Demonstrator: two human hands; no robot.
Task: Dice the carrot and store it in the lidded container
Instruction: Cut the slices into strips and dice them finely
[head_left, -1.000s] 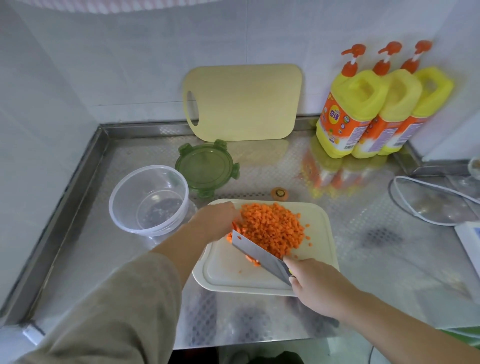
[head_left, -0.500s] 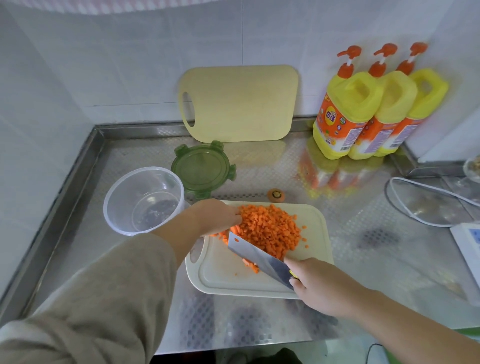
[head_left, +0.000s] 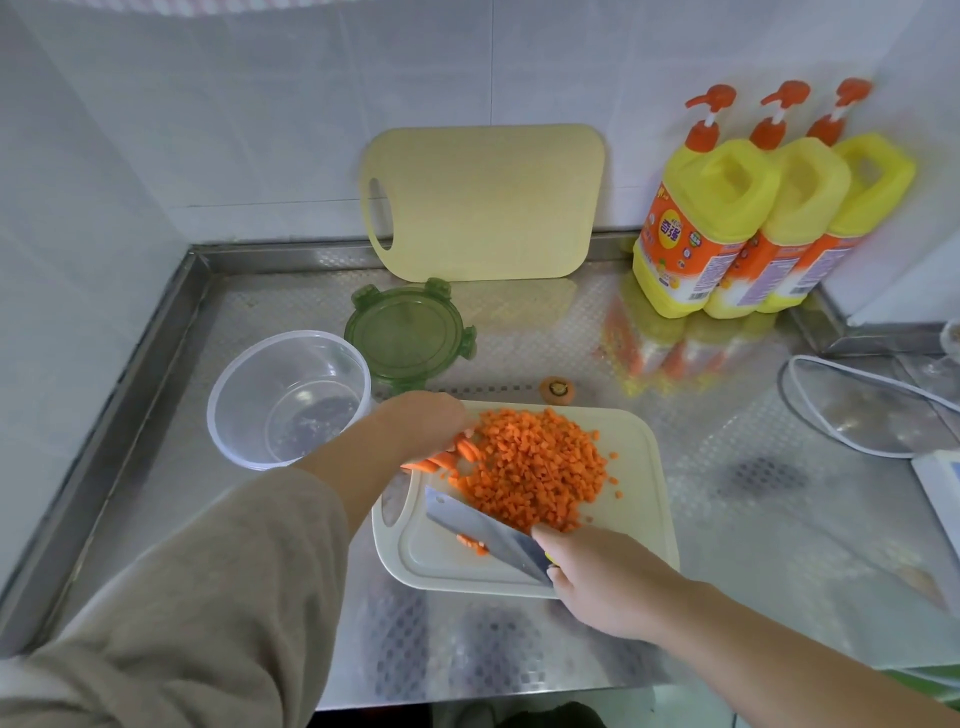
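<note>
A heap of diced carrot (head_left: 535, 473) lies on the white cutting board (head_left: 639, 525). My left hand (head_left: 421, 423) sits at the heap's left edge over a few uncut carrot strips (head_left: 452, 457), its fingers hidden under the palm. My right hand (head_left: 597, 577) grips the handle of a cleaver (head_left: 483, 530), whose blade rests on the board in front of the heap with a few carrot bits by it. The clear round container (head_left: 288, 397) stands empty left of the board, its green lid (head_left: 408, 335) lying behind it.
A carrot stub (head_left: 557, 389) lies just behind the board. A yellow cutting board (head_left: 483, 202) leans on the tiled wall. Three yellow detergent bottles (head_left: 753, 208) stand at the back right. A white cable (head_left: 852, 410) and a white device (head_left: 940, 483) are at the right.
The cleaver has drawn back toward me, away from the heap. My left hand stays at the heap's left edge, with uncut strips now showing beneath it.
</note>
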